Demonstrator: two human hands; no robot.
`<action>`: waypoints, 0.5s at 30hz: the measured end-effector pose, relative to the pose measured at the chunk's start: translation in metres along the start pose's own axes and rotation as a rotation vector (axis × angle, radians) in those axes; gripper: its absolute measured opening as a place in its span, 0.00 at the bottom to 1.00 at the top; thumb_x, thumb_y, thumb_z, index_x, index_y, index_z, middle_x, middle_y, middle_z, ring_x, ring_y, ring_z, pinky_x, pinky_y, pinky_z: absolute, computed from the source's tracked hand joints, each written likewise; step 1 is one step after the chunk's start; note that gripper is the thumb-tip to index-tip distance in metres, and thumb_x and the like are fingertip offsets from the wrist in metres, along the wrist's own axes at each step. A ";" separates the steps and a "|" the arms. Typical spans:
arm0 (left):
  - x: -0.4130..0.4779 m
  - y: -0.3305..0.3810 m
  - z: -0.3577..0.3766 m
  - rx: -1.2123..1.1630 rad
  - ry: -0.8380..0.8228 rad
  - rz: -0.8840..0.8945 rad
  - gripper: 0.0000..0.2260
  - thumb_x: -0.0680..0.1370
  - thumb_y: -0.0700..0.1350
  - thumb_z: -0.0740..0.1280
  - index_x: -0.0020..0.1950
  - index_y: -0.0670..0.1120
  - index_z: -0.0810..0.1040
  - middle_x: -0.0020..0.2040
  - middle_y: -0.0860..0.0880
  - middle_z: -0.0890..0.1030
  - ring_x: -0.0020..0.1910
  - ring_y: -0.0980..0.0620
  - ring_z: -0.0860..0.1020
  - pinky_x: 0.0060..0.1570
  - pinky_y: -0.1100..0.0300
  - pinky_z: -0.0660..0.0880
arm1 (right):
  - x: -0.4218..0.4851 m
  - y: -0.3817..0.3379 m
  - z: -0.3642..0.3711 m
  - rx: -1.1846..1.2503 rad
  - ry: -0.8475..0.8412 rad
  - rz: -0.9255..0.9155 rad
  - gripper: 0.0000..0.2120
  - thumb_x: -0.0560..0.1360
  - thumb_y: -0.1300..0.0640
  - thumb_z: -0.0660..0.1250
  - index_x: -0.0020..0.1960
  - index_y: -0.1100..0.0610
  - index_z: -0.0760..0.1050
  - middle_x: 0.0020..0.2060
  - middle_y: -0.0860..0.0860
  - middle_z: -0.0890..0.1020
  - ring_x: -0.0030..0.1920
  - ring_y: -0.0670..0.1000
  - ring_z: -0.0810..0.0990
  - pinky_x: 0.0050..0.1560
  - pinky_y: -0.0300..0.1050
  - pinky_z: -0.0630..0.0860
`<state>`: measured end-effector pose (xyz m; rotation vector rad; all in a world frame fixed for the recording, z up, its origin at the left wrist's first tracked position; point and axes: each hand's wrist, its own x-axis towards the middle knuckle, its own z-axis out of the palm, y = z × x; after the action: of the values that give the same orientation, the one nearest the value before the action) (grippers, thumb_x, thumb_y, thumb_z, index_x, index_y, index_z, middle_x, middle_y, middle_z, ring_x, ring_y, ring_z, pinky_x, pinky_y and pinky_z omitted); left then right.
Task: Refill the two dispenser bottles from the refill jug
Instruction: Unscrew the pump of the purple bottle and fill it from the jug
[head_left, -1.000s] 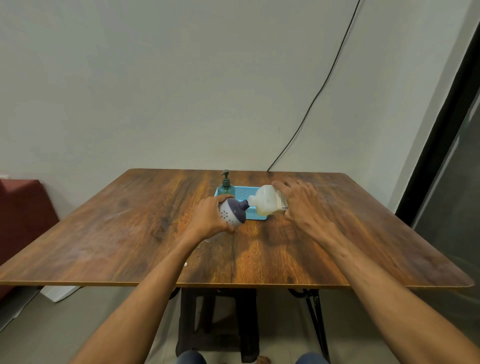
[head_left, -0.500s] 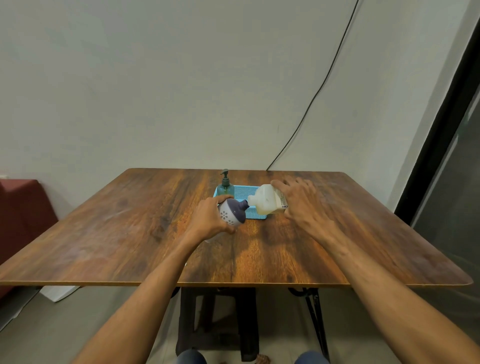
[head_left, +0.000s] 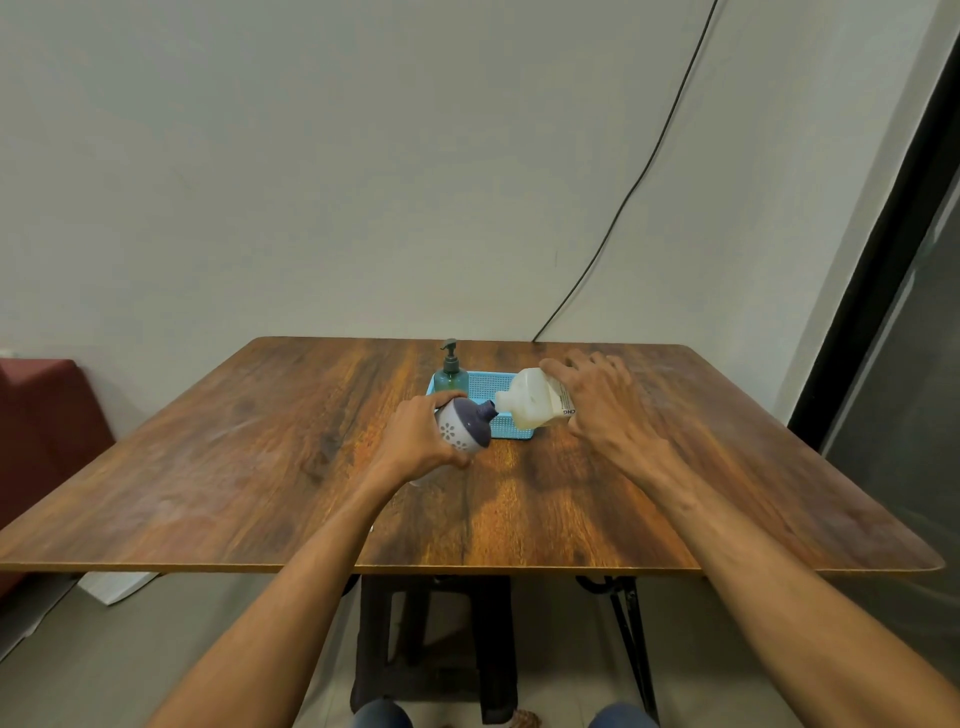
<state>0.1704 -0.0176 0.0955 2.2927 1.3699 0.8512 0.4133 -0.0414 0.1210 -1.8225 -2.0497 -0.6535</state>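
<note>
The left hand (head_left: 415, 441) was wrapped around a round ceramic dispenser bottle (head_left: 464, 429) (white below with a flower pattern, purple on top), its grip closed about the body and holding it tilted so that the narrow purple neck pointed to the right. The right hand (head_left: 597, 400) held the refill jug (head_left: 535, 399), a pale translucent container with a label partly showing, its grip curled over the far end with the fingers on top. The jug was tipped on its side with its mouth toward the left, meeting the neck of the ceramic bottle; whether liquid was passing between them could not be made out. Both were held above the wooden tabletop (head_left: 260, 467), just in front of a small blue perforated tray (head_left: 485, 384). In the left end of that tray stood the second dispenser bottle (head_left: 450, 375), green and upright, with its dark pump head on. A black cable (head_left: 639, 182) ran down the pale wall behind the tabletop. A dark red seat (head_left: 41, 415) showed at the left edge, beside the tabletop.
</note>
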 end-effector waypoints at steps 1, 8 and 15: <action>0.000 0.000 0.000 -0.001 0.000 0.001 0.34 0.64 0.43 0.82 0.68 0.47 0.74 0.61 0.48 0.80 0.52 0.57 0.73 0.42 0.74 0.64 | 0.000 0.000 0.000 -0.006 -0.001 -0.002 0.33 0.67 0.56 0.79 0.70 0.50 0.71 0.58 0.55 0.78 0.56 0.58 0.77 0.59 0.55 0.71; 0.000 -0.002 0.000 -0.005 0.007 -0.003 0.33 0.64 0.44 0.82 0.67 0.48 0.75 0.60 0.48 0.80 0.52 0.57 0.74 0.43 0.74 0.64 | 0.002 -0.001 0.003 -0.028 0.009 -0.002 0.35 0.64 0.57 0.80 0.69 0.49 0.72 0.57 0.54 0.79 0.54 0.58 0.78 0.58 0.55 0.72; 0.001 -0.003 0.000 -0.002 0.009 0.001 0.32 0.64 0.44 0.82 0.67 0.47 0.76 0.61 0.48 0.80 0.52 0.57 0.74 0.43 0.75 0.64 | 0.002 0.000 0.003 -0.027 0.042 -0.006 0.34 0.64 0.56 0.80 0.67 0.49 0.73 0.54 0.53 0.79 0.51 0.57 0.78 0.56 0.55 0.73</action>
<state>0.1687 -0.0154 0.0942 2.2908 1.3712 0.8639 0.4130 -0.0383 0.1198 -1.8021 -2.0293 -0.7183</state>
